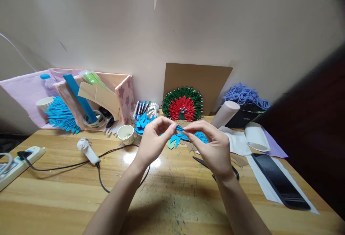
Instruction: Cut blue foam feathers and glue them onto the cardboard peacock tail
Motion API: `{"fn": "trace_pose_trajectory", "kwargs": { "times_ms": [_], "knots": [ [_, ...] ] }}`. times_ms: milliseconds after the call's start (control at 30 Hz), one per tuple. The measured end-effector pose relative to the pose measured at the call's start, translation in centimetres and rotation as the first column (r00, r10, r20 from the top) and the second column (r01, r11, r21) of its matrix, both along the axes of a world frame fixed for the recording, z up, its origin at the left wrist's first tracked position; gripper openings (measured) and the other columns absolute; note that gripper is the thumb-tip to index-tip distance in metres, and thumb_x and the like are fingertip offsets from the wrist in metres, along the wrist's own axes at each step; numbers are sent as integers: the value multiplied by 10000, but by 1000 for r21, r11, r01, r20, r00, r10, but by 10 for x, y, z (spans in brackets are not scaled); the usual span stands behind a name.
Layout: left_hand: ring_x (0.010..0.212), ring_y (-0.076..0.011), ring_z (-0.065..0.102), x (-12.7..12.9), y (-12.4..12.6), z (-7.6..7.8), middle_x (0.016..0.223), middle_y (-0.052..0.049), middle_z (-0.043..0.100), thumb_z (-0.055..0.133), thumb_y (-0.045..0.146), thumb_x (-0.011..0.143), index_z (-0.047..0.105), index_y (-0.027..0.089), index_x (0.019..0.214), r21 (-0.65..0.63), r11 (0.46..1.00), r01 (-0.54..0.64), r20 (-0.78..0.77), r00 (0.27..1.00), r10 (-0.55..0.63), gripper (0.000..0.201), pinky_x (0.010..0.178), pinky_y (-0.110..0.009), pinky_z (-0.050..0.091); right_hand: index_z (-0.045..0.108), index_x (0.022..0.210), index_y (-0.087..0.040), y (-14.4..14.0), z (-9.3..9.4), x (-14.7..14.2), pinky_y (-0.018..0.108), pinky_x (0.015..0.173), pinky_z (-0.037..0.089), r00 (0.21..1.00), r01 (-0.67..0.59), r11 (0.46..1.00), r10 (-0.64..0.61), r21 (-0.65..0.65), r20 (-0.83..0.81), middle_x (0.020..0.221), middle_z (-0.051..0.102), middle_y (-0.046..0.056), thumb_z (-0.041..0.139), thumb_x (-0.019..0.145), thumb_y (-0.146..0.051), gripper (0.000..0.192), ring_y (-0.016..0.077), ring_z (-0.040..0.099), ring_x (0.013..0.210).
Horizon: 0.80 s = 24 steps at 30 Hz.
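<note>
Leftmost, a white power strip [16, 163] lies at the table edge, its black cord running to a white glue gun [87, 151] lying on the wooden table [67, 199]. Behind these: a fan of blue paper petals [60, 115], a pink fabric-covered box [118, 96] with cardboard and a blue strip leaning in it, a roll of tape [94, 120]. A small white cup [126, 134] stands just right of the glue gun, a row of markers [144, 108] behind it against the wall.

Centre: my left hand [153, 139] and my right hand [212, 145] meet above the table, thumbs and forefingers pressed together, both pinching one small blue paper piece [180, 129] between them. More blue cut-outs [185, 138] lie on the table just beneath, partly hidden by my right hand. Beyond stands a red-and-green paper peacock fan [183, 103] against a cardboard sheet [199, 80].

Black scissors [234, 172] show under my right wrist. Farther right: a cream roll [225, 113], purple yarn [245, 95], white paper sheets [237, 141], a dark phone [280, 181] near the table's right edge.
</note>
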State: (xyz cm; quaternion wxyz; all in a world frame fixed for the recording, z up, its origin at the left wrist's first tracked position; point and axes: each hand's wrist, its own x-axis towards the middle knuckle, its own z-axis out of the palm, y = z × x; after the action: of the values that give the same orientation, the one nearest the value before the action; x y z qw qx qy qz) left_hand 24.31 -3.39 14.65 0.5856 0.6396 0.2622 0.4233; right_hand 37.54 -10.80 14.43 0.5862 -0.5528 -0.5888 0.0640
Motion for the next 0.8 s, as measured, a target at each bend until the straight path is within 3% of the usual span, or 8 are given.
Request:
{"fn": "trace_pose_trajectory", "kwargs": {
  "times_ms": [800],
  "knots": [
    [637, -99, 563, 2, -2, -1, 667, 5, 594, 600, 333, 760, 563, 153, 707, -20, 998, -52, 36, 998, 52, 191, 624, -208, 444, 612, 804, -199, 4, -5, -5, 310, 715, 483, 997, 17, 999, -20, 41, 77, 808, 624, 33, 567, 793, -174, 52, 171, 590, 783]
  ]
}}
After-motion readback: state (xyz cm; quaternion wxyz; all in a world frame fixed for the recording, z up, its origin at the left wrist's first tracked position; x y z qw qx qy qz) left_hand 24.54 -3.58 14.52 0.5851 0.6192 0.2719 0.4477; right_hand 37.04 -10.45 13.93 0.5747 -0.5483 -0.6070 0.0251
